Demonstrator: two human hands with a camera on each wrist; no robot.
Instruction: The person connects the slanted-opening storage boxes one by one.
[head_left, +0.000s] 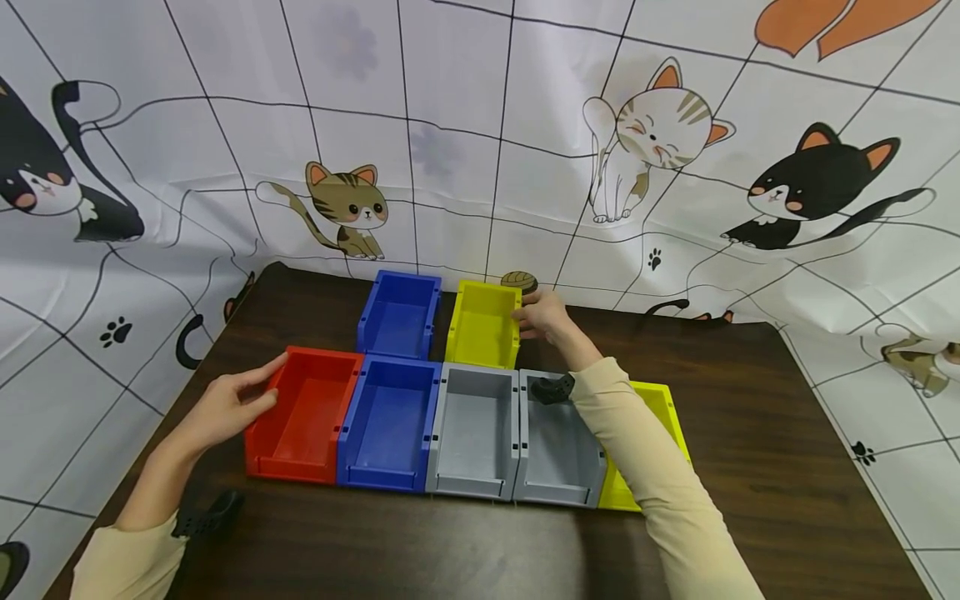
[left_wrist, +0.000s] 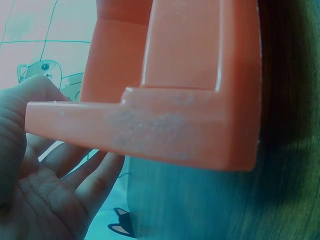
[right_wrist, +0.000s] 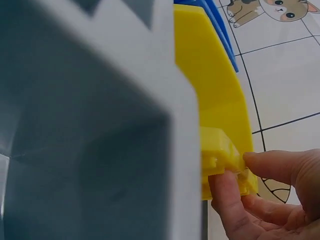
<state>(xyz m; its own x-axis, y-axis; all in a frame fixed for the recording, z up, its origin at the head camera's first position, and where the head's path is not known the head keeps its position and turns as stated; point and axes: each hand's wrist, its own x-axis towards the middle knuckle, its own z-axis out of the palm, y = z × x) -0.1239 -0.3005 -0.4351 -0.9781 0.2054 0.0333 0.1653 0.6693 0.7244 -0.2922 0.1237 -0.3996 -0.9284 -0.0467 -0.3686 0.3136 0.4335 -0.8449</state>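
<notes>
Touching red bin (head_left: 309, 410), spread left hand (head_left: 231, 405); right (head_left: 545, 316) pinching yellow bin (head_left: 486, 323).

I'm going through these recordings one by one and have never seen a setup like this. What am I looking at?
There is no machine: these are a person's bare hands. The widest picture comes from a camera worn on the head, looking forward and down. The other two come from cameras on the wrists, each showing that hand up close.

On the dark table are seven plastic bins. The near row, left to right: red bin, near blue bin, two grey bins, near yellow bin. Behind stand the far blue bin and far yellow bin.

The right hand pinches the far yellow bin's edge; the left hand rests at the red bin's left side.
</notes>
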